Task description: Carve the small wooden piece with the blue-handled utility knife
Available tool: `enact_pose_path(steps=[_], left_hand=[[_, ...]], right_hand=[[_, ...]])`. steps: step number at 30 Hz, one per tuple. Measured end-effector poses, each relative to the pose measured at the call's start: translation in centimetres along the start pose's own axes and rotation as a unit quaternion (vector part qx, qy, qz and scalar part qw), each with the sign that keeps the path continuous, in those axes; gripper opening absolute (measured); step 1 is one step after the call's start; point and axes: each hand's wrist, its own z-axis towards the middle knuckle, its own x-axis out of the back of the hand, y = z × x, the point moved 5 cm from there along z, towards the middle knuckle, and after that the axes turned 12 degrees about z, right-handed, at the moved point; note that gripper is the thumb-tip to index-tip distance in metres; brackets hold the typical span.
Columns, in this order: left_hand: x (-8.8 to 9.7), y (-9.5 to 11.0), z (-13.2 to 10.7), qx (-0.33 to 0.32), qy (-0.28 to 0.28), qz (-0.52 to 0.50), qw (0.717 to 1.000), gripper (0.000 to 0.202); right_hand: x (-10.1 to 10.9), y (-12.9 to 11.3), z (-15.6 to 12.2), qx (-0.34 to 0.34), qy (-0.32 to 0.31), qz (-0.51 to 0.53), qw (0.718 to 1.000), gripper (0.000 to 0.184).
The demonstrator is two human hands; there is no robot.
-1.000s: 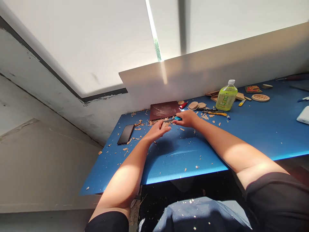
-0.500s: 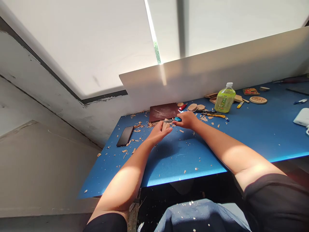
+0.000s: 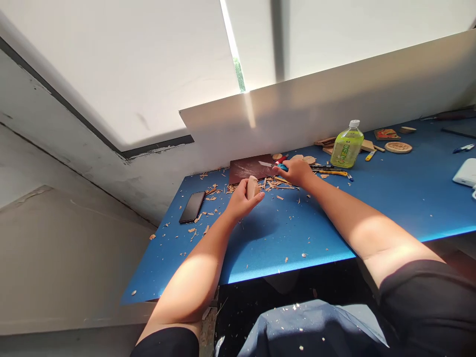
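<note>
Pale wood block (image 3: 253, 189), one, held upright-ish above the near side of the shavings pile. Left hand (image 3: 240, 201) has its grip clamped on it, thumb on the right side, fingers on the left; lower part of block hidden by the hand. Right hand (image 3: 298, 172), grip clamped around one blue-handled knife (image 3: 282, 167); blade points left over the board, apart from the block. Most of the handle is covered by the fist.

Wood shavings (image 3: 277, 183), too many to count, heaped along the front of one dark red board (image 3: 243, 171) and scattered over the blue desk (image 3: 278, 243). One phone (image 3: 192, 207), dark screen, left of the left hand. One red tool (image 3: 281, 159) behind the knife, partly covered by it. Round wood discs behind the right hand: at least three, partly blocked, exact number unclear. Dark slim tools right of the fist overlap, can't count; one yellow tool (image 3: 332, 172) beside them.

One bottle (image 3: 346, 148), green-yellow liquid, white cap, upright; label text too small to read. Wood pieces behind it, partly hidden, count uncertain. Further right: one carved round plaque (image 3: 398, 147), one painted piece (image 3: 386, 134), motif hard to make out. One white device (image 3: 464, 171), cut off at right edge.
</note>
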Motion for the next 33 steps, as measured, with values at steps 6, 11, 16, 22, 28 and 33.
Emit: enact_pose_path(steps=[6,11,16,22,28,33], left_hand=[[-0.3,-1.3,0.2,-0.008,0.017,-0.019,1.000,0.062],[-0.3,-0.9,0.0,-0.008,0.029,-0.015,0.999,0.061],[-0.4,-0.9,0.3,0.051,0.025,0.000,0.998,0.057],[0.1,-1.9,0.6,0.104,0.049,0.062,0.991,0.067],[0.7,-1.8,0.1,0.104,0.069,0.085,0.988,0.072],[0.9,-1.3,-0.1,0.110,0.070,0.120,0.984,0.073]], right_hand=[[-2.2,-5.9,-2.0,0.130,-0.073,0.038,0.988,0.077],[-2.5,-6.4,-1.9,0.117,-0.080,0.041,0.989,0.080],[-1.6,-5.5,-1.4,0.066,-0.058,-0.009,0.996,0.088],[-0.8,-5.4,-1.4,0.017,-0.046,-0.028,0.998,0.100],[-0.8,-4.5,-1.2,0.024,-0.045,-0.030,0.998,0.097],[-0.6,-4.0,-1.2,0.023,-0.029,-0.021,0.999,0.097]])
